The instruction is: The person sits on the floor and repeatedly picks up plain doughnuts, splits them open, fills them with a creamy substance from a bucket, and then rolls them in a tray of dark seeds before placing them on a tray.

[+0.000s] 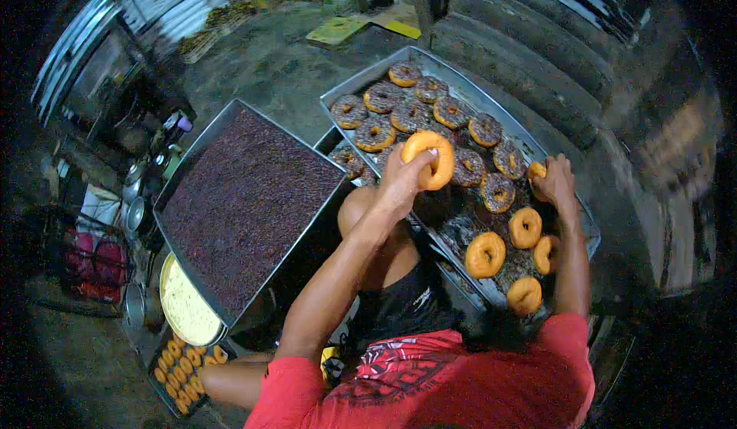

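My left hand (pixel 401 177) grips a plain golden doughnut (pixel 441 169), thumb through its hole, raised over the near edge of a long metal tray (pixel 453 264). At the tray's right side, my right hand (pixel 559 182) has its fingers closed around another plain doughnut (pixel 537 172), partly hidden by the hand. Rows of doughnuts coated with dark sprinkles (pixel 375 133) fill the tray's far part. Several uncoated doughnuts (pixel 485 255) lie in its near right part, below my right hand.
Left of my knee stands a square metal pan of dark sprinkles (pixel 249 198). A round basin of pale cream (pixel 188 306) is partly under it. Lower left, a tray holds many small plain doughnuts (pixel 180 371). Pots (pixel 137 214) line the left; concrete steps (pixel 522 53) rise behind the tray.
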Available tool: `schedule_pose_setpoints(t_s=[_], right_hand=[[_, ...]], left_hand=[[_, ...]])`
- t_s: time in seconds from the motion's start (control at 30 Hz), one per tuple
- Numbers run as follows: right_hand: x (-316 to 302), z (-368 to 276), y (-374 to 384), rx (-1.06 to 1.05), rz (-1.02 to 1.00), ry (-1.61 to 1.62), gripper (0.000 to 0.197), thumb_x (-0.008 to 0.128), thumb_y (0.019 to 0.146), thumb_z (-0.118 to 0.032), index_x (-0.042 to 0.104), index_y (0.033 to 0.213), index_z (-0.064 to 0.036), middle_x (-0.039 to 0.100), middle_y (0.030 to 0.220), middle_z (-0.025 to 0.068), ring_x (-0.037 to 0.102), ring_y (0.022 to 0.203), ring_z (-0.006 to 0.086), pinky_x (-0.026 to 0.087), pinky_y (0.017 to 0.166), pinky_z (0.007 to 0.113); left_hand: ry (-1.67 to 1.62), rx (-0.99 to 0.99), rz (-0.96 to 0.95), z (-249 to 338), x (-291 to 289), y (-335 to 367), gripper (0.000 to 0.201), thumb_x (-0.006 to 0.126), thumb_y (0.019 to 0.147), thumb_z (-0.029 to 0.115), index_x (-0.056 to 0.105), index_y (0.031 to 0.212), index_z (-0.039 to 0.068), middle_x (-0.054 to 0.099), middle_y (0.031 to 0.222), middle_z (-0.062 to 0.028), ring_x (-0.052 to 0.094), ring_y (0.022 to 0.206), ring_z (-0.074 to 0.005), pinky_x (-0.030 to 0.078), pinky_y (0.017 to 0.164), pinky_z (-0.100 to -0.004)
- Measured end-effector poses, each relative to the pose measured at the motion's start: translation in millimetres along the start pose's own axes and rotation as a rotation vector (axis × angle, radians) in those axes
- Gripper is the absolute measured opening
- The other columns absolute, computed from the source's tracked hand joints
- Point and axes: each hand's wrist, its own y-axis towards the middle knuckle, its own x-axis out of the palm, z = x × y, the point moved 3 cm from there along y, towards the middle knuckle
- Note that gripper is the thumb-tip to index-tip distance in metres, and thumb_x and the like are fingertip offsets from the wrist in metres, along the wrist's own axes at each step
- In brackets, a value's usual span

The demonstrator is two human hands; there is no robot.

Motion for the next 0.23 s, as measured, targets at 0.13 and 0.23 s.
schedule_pose_setpoints(t_s=[0.13,0.23], right_hand=[[-65.9,-165.5,-0.3,-0.406,0.39,1.016,0.046,0.075,0.079,-0.017,0.054,0.116,-0.0004,0.06,0.097,0.0145,0.059,0.094,0.0272,0.05,0.085,0.038],[-106.0,-311.8,-51.4,-0.637,0.115,0.975,0.064,0.076,0.08,-0.018,0.046,0.135,-0.0068,0.06,0.122,0.016,0.06,0.108,0.023,0.047,0.093,0.035]], left_hand=[[-0.129,0.229,0.178,32.9,-42.4,4.7,0.032,0.068,0.089,0.023,0.06,0.113,0.004,0.065,0.095,-0.0054,0.064,0.084,-0.014,0.054,0.065,-0.0325],[-0.231,0.081,0.222,66.2,-87.3,-18.0,0.042,0.07,0.088,0.036,0.057,0.12,0.012,0.063,0.105,-0.004,0.061,0.087,-0.0118,0.051,0.072,-0.0274]])
